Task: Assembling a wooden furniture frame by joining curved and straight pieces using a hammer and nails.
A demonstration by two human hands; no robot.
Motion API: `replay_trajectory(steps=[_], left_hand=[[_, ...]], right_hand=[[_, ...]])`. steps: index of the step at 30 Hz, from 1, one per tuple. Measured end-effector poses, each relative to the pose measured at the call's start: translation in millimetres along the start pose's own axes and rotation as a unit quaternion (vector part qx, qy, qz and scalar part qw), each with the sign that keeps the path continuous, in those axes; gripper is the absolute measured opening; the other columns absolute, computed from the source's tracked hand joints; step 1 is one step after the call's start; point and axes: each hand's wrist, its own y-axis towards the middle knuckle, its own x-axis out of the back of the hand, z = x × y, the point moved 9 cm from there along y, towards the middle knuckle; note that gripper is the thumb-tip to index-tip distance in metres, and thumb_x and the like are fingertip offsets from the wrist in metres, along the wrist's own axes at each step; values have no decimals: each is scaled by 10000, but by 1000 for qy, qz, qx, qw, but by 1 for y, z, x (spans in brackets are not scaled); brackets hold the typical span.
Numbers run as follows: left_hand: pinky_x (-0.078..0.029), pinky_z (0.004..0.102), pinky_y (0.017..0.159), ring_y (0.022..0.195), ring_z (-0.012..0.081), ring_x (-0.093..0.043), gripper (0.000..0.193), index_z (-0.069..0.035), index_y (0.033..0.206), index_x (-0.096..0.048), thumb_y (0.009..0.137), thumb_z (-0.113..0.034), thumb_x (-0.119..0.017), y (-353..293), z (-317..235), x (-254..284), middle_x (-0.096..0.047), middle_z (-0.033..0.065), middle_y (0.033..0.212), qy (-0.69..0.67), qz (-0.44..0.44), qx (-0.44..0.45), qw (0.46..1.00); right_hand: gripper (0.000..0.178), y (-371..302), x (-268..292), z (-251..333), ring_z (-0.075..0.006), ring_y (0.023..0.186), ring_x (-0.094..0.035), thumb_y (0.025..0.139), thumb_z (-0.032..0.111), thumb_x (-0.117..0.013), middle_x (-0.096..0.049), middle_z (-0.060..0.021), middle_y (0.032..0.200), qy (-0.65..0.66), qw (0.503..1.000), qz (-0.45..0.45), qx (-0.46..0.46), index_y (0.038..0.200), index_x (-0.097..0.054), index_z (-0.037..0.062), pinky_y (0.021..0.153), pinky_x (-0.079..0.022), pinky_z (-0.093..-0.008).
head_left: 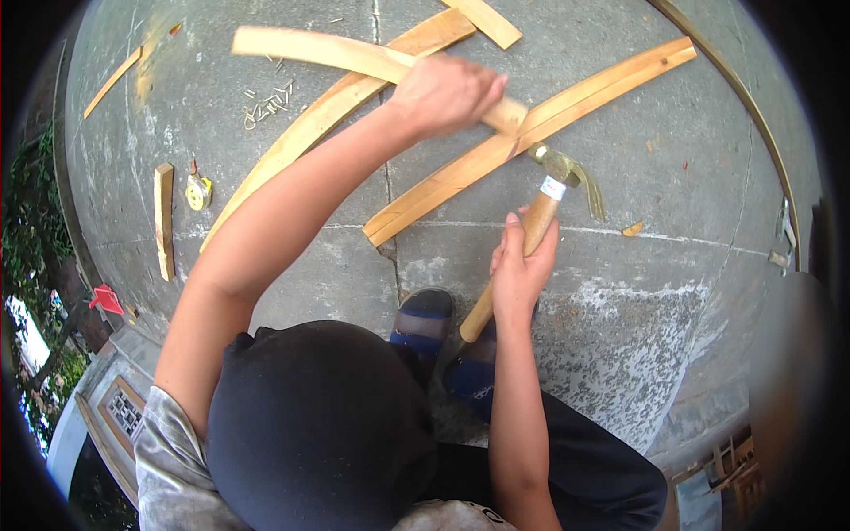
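My left hand (450, 96) is closed around a pale wooden strip (319, 50) near its right end. That end is slightly blurred and meets or overlaps a pair of long wooden slats (611, 90) lying side by side on the concrete; I cannot tell whether they touch. In my right hand (524, 265) is a claw hammer (541, 216), gripped by the middle of its wooden handle. The hammer's metal head is close beside the slats, near the strip's end, with its claw pointing right. Under the held strip, another long slat (310, 122) lies slantwise.
Loose nails (268, 106) lie scattered left of the slats. Farther left are a yellow tape measure (198, 190) and a short wooden piece (164, 221). Another board (489, 23) lies at the top. My slippered feet (423, 320) are below the slats. A wood chip (631, 229) lies right of the hammer.
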Motion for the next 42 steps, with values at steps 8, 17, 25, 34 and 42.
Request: replay_trajectory(steps=[8, 17, 25, 34, 42], left_hand=[[-440, 507, 1050, 1178, 371, -598, 349, -60, 1118, -614, 1106, -344, -411, -29, 95, 45, -625, 216, 1131, -51, -89, 308, 946], [-439, 433, 929, 1004, 278, -625, 466, -44, 1172, -746, 1106, -364, -414, -45, 110, 41, -652, 118, 1057, 174, -189, 255, 932], [-450, 443, 924, 1051, 303, -606, 448, -61, 1253, -717, 1117, -344, -398, -48, 106, 33, -631, 126, 1058, 110, -150, 287, 940], [-411, 455, 988, 1115, 307, -557, 402, -60, 1227, -620, 1099, -362, -388, -56, 112, 29, -607, 139, 1143, 76, -186, 322, 925], [-411, 458, 983, 1104, 310, -557, 388, -59, 1193, -620, 1100, -350, -383, -56, 113, 26, -608, 144, 1136, 54, -182, 325, 926]], right_hand=[[165, 9, -15, 22, -56, 513, -477, 1030, 138, -627, -542, 1, 755, -33, 998, 32, 33, 1162, -561, 64, 454, -382, -255], [214, 22, -52, 45, -55, 512, -480, 1027, 146, -612, -548, -12, 783, -136, 976, 92, 146, 1213, -562, 53, 442, -370, -236], [343, 29, -92, 98, -354, 867, -707, 1024, 234, -607, -692, -194, 933, -237, 930, 120, 256, 1287, -528, 28, 795, -523, -452], [414, 33, -123, 119, -341, 795, -708, 1077, 331, -575, -691, -208, 902, -239, 929, 152, 239, 1354, -489, 36, 744, -530, -456], [407, 43, -135, 108, -420, 777, -713, 1089, 323, -559, -688, -240, 866, -331, 888, 135, 290, 1370, -482, 39, 707, -530, -480]])
